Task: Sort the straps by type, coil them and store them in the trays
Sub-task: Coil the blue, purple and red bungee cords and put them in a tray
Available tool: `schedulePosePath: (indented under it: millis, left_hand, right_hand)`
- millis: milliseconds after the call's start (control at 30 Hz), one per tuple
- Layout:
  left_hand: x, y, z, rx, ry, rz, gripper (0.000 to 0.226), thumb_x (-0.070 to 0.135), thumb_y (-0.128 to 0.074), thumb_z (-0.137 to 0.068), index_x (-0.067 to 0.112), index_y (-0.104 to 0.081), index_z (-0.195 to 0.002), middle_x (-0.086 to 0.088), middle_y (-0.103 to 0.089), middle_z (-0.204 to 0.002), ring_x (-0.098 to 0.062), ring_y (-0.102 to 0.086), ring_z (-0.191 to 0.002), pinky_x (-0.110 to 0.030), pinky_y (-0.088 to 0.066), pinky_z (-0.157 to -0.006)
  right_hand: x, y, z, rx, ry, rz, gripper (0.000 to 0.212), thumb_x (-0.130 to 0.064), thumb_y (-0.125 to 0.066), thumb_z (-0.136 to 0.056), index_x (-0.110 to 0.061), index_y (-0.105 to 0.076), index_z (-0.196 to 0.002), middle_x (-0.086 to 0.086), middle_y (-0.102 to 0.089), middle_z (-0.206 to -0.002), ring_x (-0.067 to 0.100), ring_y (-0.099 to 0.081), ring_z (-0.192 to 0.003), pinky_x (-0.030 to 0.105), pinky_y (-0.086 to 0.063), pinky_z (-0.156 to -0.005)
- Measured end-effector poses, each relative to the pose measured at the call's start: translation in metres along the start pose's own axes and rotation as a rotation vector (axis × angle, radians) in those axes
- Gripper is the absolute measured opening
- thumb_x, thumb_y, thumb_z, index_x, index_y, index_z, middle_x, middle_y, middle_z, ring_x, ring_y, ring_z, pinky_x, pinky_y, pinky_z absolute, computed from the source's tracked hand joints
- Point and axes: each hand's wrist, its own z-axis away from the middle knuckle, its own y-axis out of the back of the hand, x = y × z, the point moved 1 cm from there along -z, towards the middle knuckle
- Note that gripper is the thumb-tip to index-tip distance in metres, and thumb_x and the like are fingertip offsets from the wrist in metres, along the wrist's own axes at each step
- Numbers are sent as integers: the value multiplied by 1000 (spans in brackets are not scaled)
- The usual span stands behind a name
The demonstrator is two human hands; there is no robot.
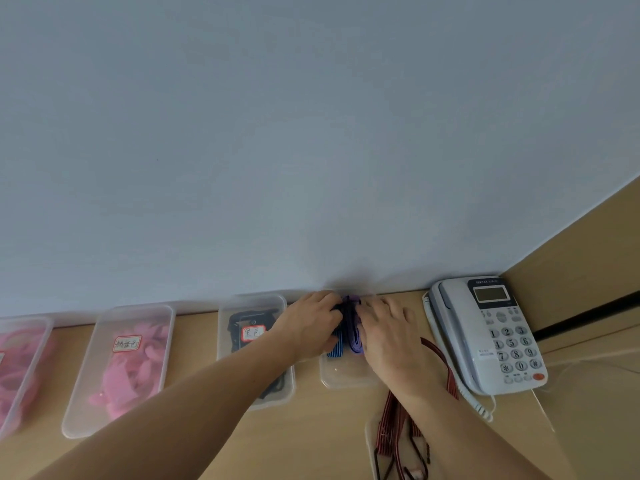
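Head view: a bundle of straps, one blue (335, 346) and one purple (356, 342), with something dark at its far end, sits between both hands above a clear tray (346, 377) that stands close to the wall (311, 133). The left hand (311, 325) grips the bundle from the blue side, fingers curled over its far end and thumb against its near end. The right hand (388, 336) lies against the purple side, fingers only lightly bent and their tips meeting the straps; whether it pinches or merely presses, I cannot tell.

Just left of this tray, partly under the left forearm, a second clear tray (256, 301) holds black straps (239, 327) and carries a red-edged label (253, 332). Further left, a third tray (79, 407) holds pink straps (138, 365) and has a like label (127, 343). At the frame's left edge a fourth tray (41, 341) also shows pink straps.

Near the right forearm, a red striped strap (398, 410) trails down the wooden table (588, 427). Right of the hands, against the wall, stands a grey phone (491, 336), its coiled cord (474, 400) running along its near side
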Motion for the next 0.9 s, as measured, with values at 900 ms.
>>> schedulePosePath:
  millis: [900]
  left_hand:
    - [4,1,-4,-59,-16,-44,66,35,-49,-91,23,-31,-153,3,-29,-159,-19,-22,-145,-33,-15,-119]
  right_hand:
    - [2,4,16,-99,37,-118,55,-31,-85,-55,-18,-66,-105,-4,-65,-100,23,-60,-99,40,-50,-85]
